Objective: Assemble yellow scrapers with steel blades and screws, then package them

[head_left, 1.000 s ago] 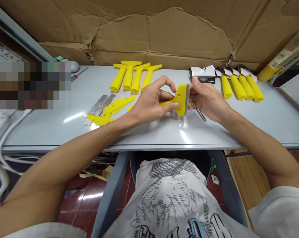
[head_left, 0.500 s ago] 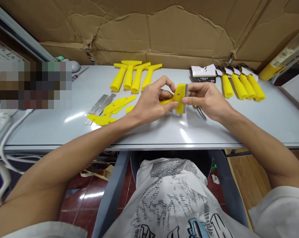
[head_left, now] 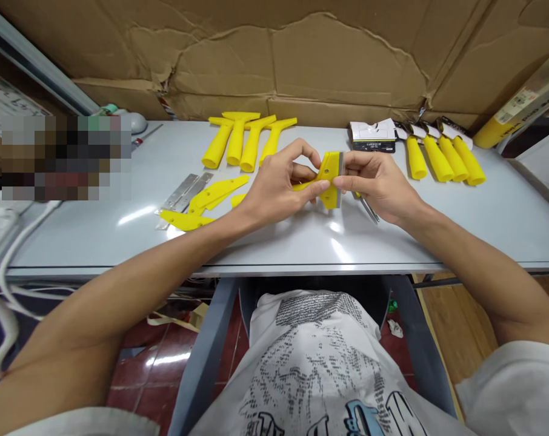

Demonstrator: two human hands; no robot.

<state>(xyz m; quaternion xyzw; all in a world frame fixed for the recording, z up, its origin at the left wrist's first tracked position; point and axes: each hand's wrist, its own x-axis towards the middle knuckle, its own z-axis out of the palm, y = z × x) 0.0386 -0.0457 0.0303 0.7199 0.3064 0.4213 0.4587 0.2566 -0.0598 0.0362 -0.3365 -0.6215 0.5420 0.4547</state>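
Note:
A yellow scraper [head_left: 331, 163] with a metal blade [head_left: 340, 197] along its right edge is held above the table between both hands. My left hand [head_left: 286, 181] is closed around its handle, the thumb lying on the yellow head. The fingers and thumb of my right hand [head_left: 377, 181] pinch the head at the blade side. Below my right hand a screwdriver [head_left: 369, 209] with a metal shaft lies on the table, its handle mostly hidden. To the left of my left hand are yellow plates [head_left: 220, 191] and metal blades [head_left: 183, 192].
Several yellow handles [head_left: 236, 142] lie at the back of the white table [head_left: 438, 242]. Right of them are a black-and-white packet [head_left: 372, 136] and several scrapers with yellow handles [head_left: 439, 160]. Cardboard [head_left: 302, 66] stands behind; white cables [head_left: 11, 242] are at the left.
My left thumb has slid slightly right over the scraper's head. Both hands otherwise keep their hold, and the objects on the table lie as before.

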